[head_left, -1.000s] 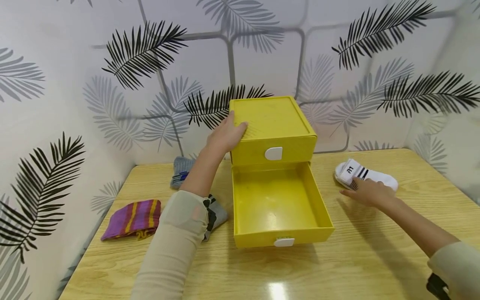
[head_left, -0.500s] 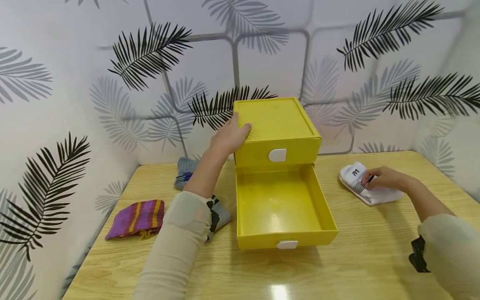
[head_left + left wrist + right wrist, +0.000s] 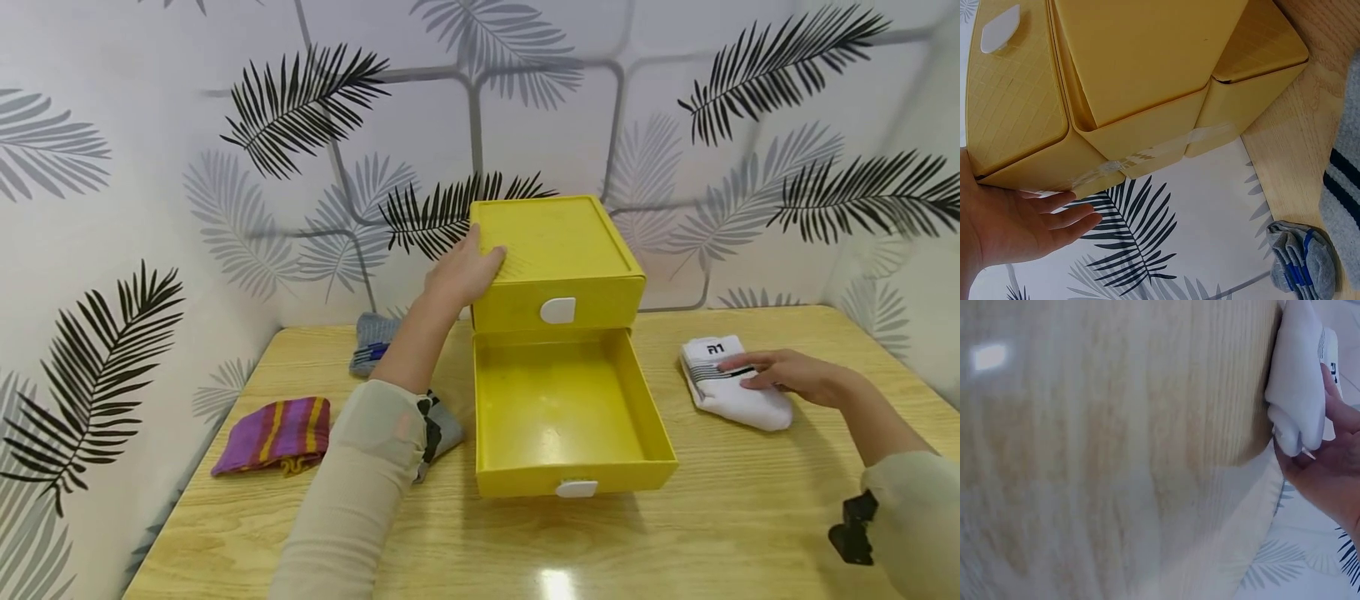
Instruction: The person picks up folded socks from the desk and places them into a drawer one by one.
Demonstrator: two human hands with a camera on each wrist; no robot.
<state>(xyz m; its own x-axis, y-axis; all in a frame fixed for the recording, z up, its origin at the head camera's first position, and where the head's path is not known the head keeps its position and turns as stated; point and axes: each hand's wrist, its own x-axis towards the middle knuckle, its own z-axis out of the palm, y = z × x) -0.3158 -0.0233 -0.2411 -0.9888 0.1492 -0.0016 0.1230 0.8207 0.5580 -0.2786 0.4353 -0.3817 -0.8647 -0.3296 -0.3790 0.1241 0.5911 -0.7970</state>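
Two hands (image 3: 463,273), one yellow cabinet (image 3: 553,237), one white sock bundle (image 3: 738,402)

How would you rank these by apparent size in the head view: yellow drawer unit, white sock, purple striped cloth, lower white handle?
1. Yellow drawer unit
2. White sock and purple striped cloth: too alike to rank
3. Lower white handle

On the table (image 3: 720,517), before the wall (image 3: 540,133), stands the drawer unit (image 3: 558,237), its lower drawer (image 3: 525,482) jutting toward the near side. One sock (image 3: 735,406) lies to its right; to its left, a far sock (image 3: 369,336), a nearer sock (image 3: 448,429) beside the drawer and, outermost, a cloth (image 3: 273,433).
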